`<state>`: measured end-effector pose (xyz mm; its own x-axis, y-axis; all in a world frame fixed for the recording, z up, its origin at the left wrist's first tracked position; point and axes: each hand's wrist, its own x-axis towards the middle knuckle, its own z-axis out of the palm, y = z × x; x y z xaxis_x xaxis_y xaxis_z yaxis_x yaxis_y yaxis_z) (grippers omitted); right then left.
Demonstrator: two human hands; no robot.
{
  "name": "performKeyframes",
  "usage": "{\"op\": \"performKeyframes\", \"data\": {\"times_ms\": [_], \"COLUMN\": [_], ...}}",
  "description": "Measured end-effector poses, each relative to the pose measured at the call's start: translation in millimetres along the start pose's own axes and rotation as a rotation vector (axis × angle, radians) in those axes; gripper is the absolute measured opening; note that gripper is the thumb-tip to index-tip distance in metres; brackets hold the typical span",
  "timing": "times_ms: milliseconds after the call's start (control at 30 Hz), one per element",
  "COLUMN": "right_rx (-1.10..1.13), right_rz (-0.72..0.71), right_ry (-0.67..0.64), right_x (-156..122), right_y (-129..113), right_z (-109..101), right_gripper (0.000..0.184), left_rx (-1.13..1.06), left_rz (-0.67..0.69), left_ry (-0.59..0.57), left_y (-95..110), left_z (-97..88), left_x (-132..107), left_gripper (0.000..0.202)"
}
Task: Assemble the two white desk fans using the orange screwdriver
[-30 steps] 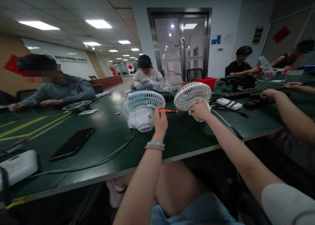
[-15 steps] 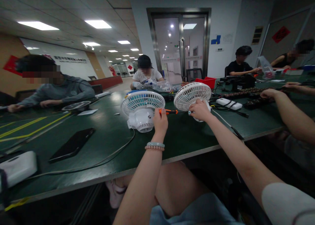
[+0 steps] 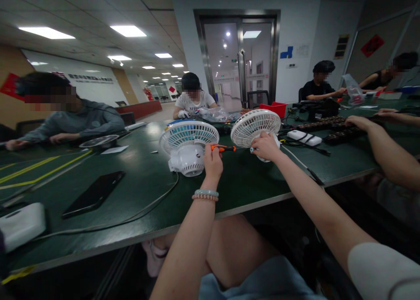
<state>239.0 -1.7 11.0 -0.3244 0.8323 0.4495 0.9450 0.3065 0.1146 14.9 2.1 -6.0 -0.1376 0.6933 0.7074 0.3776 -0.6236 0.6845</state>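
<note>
My left hand (image 3: 213,161), with bracelets at the wrist, is closed around an orange and black screwdriver (image 3: 226,148). Its handle end points right, toward my other hand. Just left of that hand stands a white fan (image 3: 189,158), its motor housing facing me and its round grille tilted up. My right hand (image 3: 266,147) is closed in front of a second white fan (image 3: 254,127), covering part of its back. A small light-blue piece (image 3: 252,150) pokes out from the right fingertips; the rest of it is hidden.
A black phone (image 3: 93,194) and a white box-shaped device (image 3: 22,225) lie on the green table (image 3: 131,169) to the left. A grey cord (image 3: 144,210) runs near the front edge. Right are a strapped white power adapter (image 3: 304,137), black cables and another person's arms (image 3: 387,144).
The whole view has shifted slightly to the left. Both hands keep the same grip and place by the fans. Across the table, a person's gloved hands have moved a little.
</note>
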Motion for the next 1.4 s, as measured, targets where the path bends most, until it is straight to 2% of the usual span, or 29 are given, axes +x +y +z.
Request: {"op": "performKeyframes", "data": {"times_ms": [567,733,933,1067,1267,1400], "right_rx": [-0.003,-0.01,-0.004,0.007,0.009,0.012], "right_rz": [-0.001,0.001,0.001,-0.004,-0.005,-0.002], "right_ry": [0.007,0.001,-0.004,0.008,0.004,-0.005], "right_x": [-0.1,0.3,-0.1,0.0,0.3,0.5], "right_y": [-0.4,-0.8,-0.5,0.0,-0.5,0.0], "right_z": [0.0,-0.7,-2.4,-2.7,-4.5,-5.2], "right_gripper": [0.025,0.026,0.025,0.025,0.026,0.026], "left_rx": [0.357,0.248,0.123,0.243,0.425,0.528], "left_rz": [-0.048,-0.069,-0.23,-0.266,-0.305,-0.367], "left_ry": [0.044,0.039,0.0,0.023,-0.003,-0.076], "left_y": [11.6,6.3,-2.8,-6.0,-5.7,-1.0], "left_z": [-5.3,-2.3,0.9,0.6,1.0,0.7], "left_x": [2.1,3.4,6.9,9.4,9.7,10.2], "left_gripper": [0.033,0.029,0.03,0.029,0.03,0.035]}}
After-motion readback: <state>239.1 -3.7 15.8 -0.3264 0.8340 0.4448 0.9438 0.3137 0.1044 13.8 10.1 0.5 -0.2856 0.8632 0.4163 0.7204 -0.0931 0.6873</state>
